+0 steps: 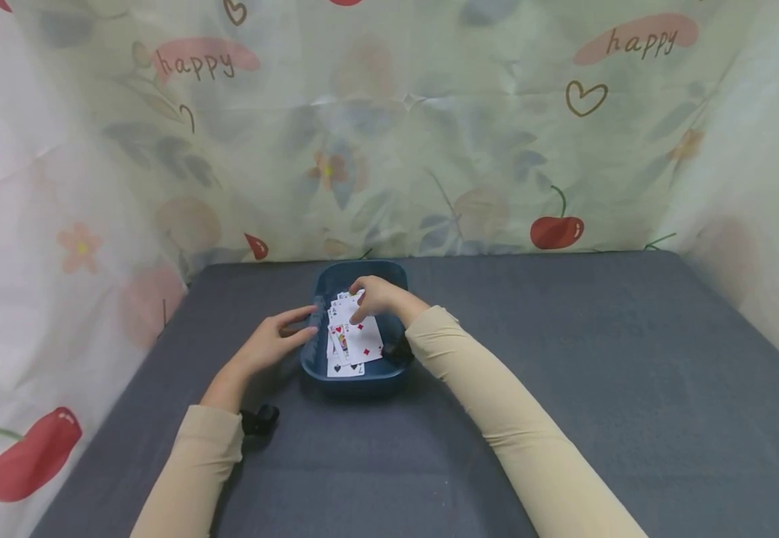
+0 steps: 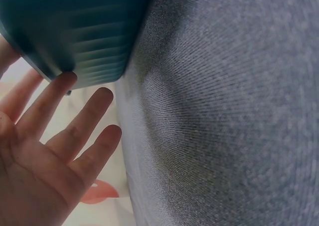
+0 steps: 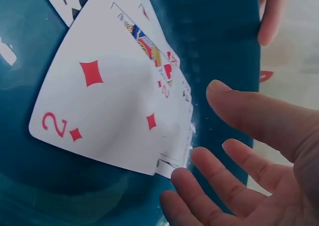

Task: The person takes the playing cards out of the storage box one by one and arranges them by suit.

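A dark blue plastic basin (image 1: 355, 382) stands on the grey table with several overlapping playing cards (image 1: 364, 340) lying face up inside. On top is a two of diamonds (image 3: 107, 99); part of a face card shows beside it. My left hand (image 1: 275, 342) is at the basin's left side, its fingertips at the rim. In the left wrist view, that hand (image 2: 47, 151) has straight, spread fingers near the basin's ribbed wall (image 2: 94, 41). My right hand (image 1: 384, 296) reaches over the basin, above the cards. Its fingers (image 3: 224, 186) are spread with nothing between them and the thumb.
A grey cloth (image 1: 604, 388) covers the table around the basin. Behind it hangs a printed curtain (image 1: 402, 149) with cherries, hearts and lettering. Another curtain (image 1: 39, 261) closes off the left side. A black wrist device (image 1: 261, 420) sits at my left wrist.
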A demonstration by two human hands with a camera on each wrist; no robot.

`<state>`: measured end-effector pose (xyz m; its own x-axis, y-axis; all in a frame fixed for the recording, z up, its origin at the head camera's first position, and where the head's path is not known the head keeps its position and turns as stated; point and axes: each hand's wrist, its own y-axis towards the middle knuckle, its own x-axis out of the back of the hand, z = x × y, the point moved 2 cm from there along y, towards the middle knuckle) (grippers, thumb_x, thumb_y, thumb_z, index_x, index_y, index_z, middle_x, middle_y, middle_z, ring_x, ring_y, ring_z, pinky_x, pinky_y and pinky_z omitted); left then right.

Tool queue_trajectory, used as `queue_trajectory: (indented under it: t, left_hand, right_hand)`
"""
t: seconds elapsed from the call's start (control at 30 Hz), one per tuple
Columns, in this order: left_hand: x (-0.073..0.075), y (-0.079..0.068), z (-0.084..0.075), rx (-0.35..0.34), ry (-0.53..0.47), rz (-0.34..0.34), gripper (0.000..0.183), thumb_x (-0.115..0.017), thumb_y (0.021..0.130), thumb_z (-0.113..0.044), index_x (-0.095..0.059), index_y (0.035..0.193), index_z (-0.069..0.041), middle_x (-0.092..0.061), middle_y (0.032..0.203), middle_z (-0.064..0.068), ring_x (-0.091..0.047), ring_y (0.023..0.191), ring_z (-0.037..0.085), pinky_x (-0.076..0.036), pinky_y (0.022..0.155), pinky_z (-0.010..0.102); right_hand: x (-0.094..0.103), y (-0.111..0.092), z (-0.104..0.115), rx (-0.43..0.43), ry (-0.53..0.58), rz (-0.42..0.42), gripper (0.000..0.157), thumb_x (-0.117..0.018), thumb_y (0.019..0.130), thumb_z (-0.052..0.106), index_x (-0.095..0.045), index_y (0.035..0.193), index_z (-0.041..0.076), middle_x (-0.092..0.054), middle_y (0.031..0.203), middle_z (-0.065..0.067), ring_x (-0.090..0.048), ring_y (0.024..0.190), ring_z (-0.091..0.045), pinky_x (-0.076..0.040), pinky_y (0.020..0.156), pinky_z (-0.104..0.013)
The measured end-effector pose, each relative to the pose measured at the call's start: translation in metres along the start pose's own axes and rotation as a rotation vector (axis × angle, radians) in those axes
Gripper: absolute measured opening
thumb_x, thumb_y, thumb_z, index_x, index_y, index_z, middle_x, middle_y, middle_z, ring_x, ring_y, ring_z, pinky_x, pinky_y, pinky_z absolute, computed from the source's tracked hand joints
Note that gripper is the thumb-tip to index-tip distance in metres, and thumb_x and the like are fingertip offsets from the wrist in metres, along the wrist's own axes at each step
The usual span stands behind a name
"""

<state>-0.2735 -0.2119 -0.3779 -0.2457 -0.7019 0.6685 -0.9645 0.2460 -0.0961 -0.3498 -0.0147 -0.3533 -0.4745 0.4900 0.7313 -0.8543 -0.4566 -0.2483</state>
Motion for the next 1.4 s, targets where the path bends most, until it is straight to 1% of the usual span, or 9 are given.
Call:
queue_trajectory:
  t: [0.17,0.33,0.43,0.47,0.67,0.77,0.97,1.13,1.4]
  left_hand:
    - [0.0,0.0,0.001,-0.005,-0.002,-0.005,0.057,-0.052,0.094,-0.04,-0.037,0.144,-0.018,-0.032,0.151,0.016,-0.042,0.13,0.043,-0.039,0.102,0.057]
    - [0.0,0.0,0.001,-0.002,-0.007,-0.006,0.057,-0.052,0.094,-0.041,-0.036,0.144,-0.019,-0.031,0.152,0.016,-0.041,0.13,0.044,-0.038,0.102,0.057]
    - [-0.001,0.0,0.001,0.001,-0.007,-0.005,0.058,-0.052,0.094,-0.042,-0.036,0.144,-0.019,-0.03,0.152,0.016,-0.041,0.131,0.044,-0.038,0.102,0.057]
    - [-0.001,0.0,0.001,0.001,-0.007,-0.005,0.058,-0.052,0.094,-0.042,-0.036,0.144,-0.02,-0.03,0.152,0.016,-0.04,0.131,0.044,-0.038,0.103,0.057]
    - [-0.001,-0.001,0.001,0.005,-0.006,-0.003,0.059,-0.052,0.093,-0.044,-0.035,0.145,-0.021,-0.029,0.152,0.015,-0.039,0.132,0.044,-0.037,0.103,0.058]
    - [-0.001,-0.001,0.001,0.004,-0.005,-0.005,0.059,-0.051,0.093,-0.045,-0.035,0.145,-0.022,-0.029,0.153,0.015,-0.039,0.132,0.044,-0.037,0.102,0.059]
    - [-0.002,-0.001,0.003,0.018,-0.01,-0.005,0.059,-0.052,0.093,-0.044,-0.035,0.145,-0.023,-0.029,0.153,0.014,-0.039,0.132,0.043,-0.037,0.103,0.058]
    - [-0.002,-0.001,0.003,0.033,-0.005,-0.007,0.057,-0.052,0.094,-0.041,-0.035,0.145,-0.023,-0.029,0.153,0.014,-0.04,0.132,0.042,-0.037,0.103,0.058]
    - [-0.001,-0.001,0.0,0.022,0.0,-0.005,0.056,-0.051,0.094,-0.04,-0.035,0.145,-0.021,-0.029,0.152,0.016,-0.04,0.131,0.044,-0.037,0.102,0.059]
  right_hand:
    - [-0.008,0.011,-0.005,-0.051,-0.044,0.019,0.065,-0.077,0.074,0.011,-0.047,0.131,0.006,-0.055,0.128,-0.015,-0.055,0.117,-0.026,-0.046,0.098,-0.036]
    - [-0.019,0.03,-0.017,-0.051,-0.172,0.017,0.079,-0.086,0.064,0.018,-0.046,0.131,0.01,-0.05,0.135,-0.014,-0.049,0.125,-0.026,-0.041,0.104,-0.036]
    - [-0.021,0.026,-0.016,-0.07,-0.202,0.022,0.083,-0.086,0.062,0.016,-0.043,0.134,0.011,-0.044,0.141,-0.013,-0.041,0.131,-0.025,-0.036,0.109,-0.035]
    - [-0.02,0.017,-0.01,-0.094,-0.201,0.038,0.084,-0.085,0.064,0.013,-0.041,0.136,0.01,-0.042,0.143,-0.014,-0.038,0.134,-0.025,-0.032,0.112,-0.036]
    - [-0.02,0.001,-0.002,-0.12,-0.21,0.025,0.079,-0.082,0.069,0.012,-0.04,0.136,0.01,-0.044,0.141,-0.013,-0.043,0.127,-0.023,-0.034,0.11,-0.038]
    - [-0.02,-0.001,-0.002,-0.111,-0.209,0.017,0.077,-0.083,0.068,0.014,-0.042,0.133,0.009,-0.047,0.136,-0.014,-0.046,0.122,-0.024,-0.036,0.108,-0.038]
    - [-0.02,0.002,-0.001,-0.095,-0.225,-0.024,0.072,-0.082,0.069,0.014,-0.046,0.13,0.008,-0.047,0.135,-0.015,-0.043,0.126,-0.026,-0.037,0.107,-0.038]
    - [-0.014,0.002,0.003,-0.048,-0.186,-0.05,0.064,-0.08,0.071,0.009,-0.048,0.126,0.006,-0.051,0.132,-0.014,-0.047,0.123,-0.025,-0.04,0.104,-0.036]
    - [-0.001,-0.004,0.007,0.025,-0.133,-0.055,0.046,-0.071,0.079,0.007,-0.053,0.121,0.008,-0.059,0.116,-0.012,-0.058,0.1,-0.022,-0.05,0.084,-0.03]
